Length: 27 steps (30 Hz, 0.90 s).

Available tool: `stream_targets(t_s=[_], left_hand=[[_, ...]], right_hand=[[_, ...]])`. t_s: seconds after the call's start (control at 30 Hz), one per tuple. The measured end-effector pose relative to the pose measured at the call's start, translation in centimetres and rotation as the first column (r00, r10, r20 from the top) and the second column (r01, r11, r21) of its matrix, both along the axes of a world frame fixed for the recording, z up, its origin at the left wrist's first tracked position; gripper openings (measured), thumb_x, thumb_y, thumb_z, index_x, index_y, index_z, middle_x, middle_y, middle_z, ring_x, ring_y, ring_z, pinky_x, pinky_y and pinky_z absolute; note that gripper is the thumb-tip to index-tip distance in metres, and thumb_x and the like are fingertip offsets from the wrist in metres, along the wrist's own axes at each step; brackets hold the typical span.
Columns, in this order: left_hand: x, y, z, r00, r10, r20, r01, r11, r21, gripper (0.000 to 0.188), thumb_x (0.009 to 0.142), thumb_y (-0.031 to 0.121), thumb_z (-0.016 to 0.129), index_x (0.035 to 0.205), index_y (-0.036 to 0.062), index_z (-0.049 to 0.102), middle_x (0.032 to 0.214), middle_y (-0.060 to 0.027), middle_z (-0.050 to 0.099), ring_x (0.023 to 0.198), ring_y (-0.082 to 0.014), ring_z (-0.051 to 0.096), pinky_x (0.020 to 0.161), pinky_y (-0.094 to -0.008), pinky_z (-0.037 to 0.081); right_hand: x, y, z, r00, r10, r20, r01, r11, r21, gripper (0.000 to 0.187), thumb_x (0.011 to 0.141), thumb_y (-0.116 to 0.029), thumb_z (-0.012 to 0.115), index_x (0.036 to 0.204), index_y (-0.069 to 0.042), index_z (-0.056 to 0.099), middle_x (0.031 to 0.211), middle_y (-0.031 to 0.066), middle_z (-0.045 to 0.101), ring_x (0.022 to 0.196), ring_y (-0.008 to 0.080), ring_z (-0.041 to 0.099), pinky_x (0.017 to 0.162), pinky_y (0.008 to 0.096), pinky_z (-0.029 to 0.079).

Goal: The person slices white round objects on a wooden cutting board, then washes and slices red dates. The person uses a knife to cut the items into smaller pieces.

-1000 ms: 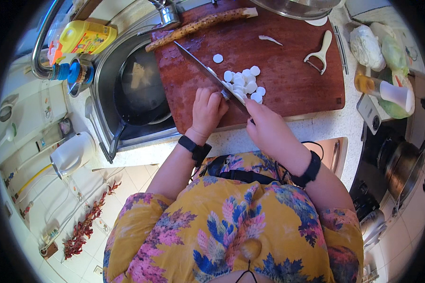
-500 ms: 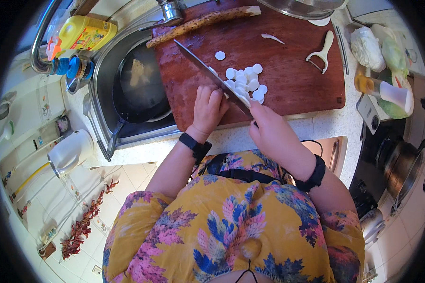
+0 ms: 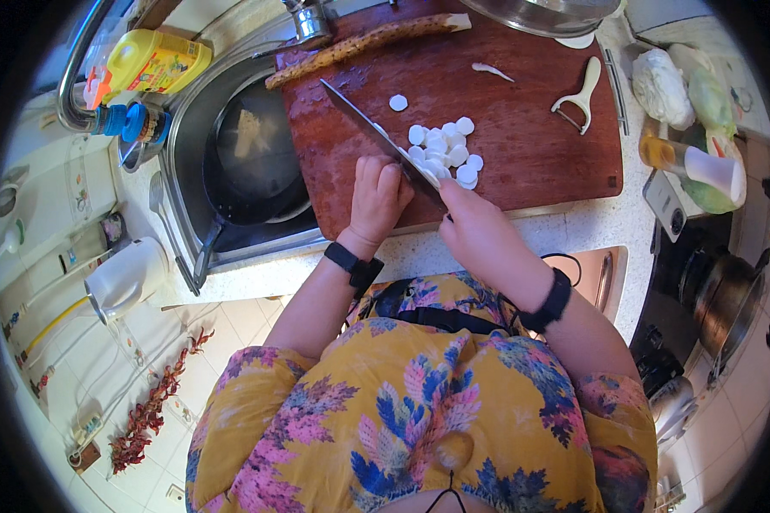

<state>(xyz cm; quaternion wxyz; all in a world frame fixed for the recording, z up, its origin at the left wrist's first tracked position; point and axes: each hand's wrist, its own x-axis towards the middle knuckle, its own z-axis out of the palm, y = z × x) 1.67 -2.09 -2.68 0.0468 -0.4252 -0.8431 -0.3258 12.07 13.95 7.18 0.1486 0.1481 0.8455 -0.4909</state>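
My right hand [image 3: 481, 224] is closed round the handle of a kitchen knife [image 3: 357, 118], whose blade slants away to the far left over a wooden cutting board [image 3: 539, 128]. My left hand [image 3: 375, 198] rests on the board against the blade's left side, its fingers curled down. What those fingers hold is hidden behind them and the blade. Right of the blade lies a pile of round white slices [image 3: 437, 144], some touching the blade. One single slice [image 3: 398, 103] sits apart, farther off. An unpeeled brown yam [image 3: 359, 47] with a white cut end lies along the board's far edge.
A peeler [image 3: 583, 96] and a strip of peel [image 3: 493, 71] lie on the board. To the left, a sink [image 3: 180, 162] holds a dark pan [image 3: 252, 171] with water. A metal bowl [image 3: 543, 13] stands far right; a phone [image 3: 664, 203] lies beside a bottle [image 3: 701, 167].
My right hand and the knife have shifted slightly left and nearer to my left hand. The left hand has stayed almost in place, and the slices lie as before.
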Motion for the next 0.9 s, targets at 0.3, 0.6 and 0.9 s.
stream_targets(t_s=[0.3, 0.6, 0.9], left_hand=[[0.0, -0.1, -0.1, 1.0, 0.001, -0.007, -0.001, 1.0, 0.031, 0.026, 0.071, 0.001, 0.068, 0.093, 0.0038, 0.053, 0.096, -0.0143, 0.053, 0.089, -0.0341, 0.051, 0.078, -0.0409, 0.045], [-0.1, -1.2, 0.9, 0.999, -0.036, 0.025, 0.036, 0.999, 0.001, 0.026, 0.077, 0.005, 0.07, 0.1, 0.0041, 0.057, 0.1, -0.0141, 0.057, 0.091, -0.0339, 0.054, 0.079, -0.0399, 0.047], [0.3, -4.5, 2.1, 0.997, -0.044, 0.065, 0.049, 0.996, -0.077, 0.026, 0.08, 0.014, 0.075, 0.101, 0.0072, 0.062, 0.099, -0.0099, 0.061, 0.088, -0.0302, 0.058, 0.072, -0.038, 0.05]], right_hand=[[0.8, 0.4, 0.2, 0.989, -0.011, -0.147, 0.011, 1.0, -0.002, 0.033, 0.084, -0.004, 0.053, 0.116, 0.001, 0.046, 0.098, 0.0292, 0.06, 0.093, 0.0472, 0.059, 0.078, 0.0508, 0.049], [-0.2, -0.1, -2.1, 0.99, 0.014, -0.14, -0.005, 0.998, 0.062, 0.031, 0.082, -0.005, 0.053, 0.112, -0.001, 0.046, 0.097, 0.0252, 0.062, 0.091, 0.0447, 0.061, 0.078, 0.0528, 0.05], [-0.4, 0.5, -2.0, 0.991, 0.007, -0.137, -0.002, 1.0, 0.03, 0.032, 0.081, -0.003, 0.056, 0.111, 0.001, 0.045, 0.095, 0.0296, 0.061, 0.092, 0.0483, 0.059, 0.077, 0.0518, 0.048]])
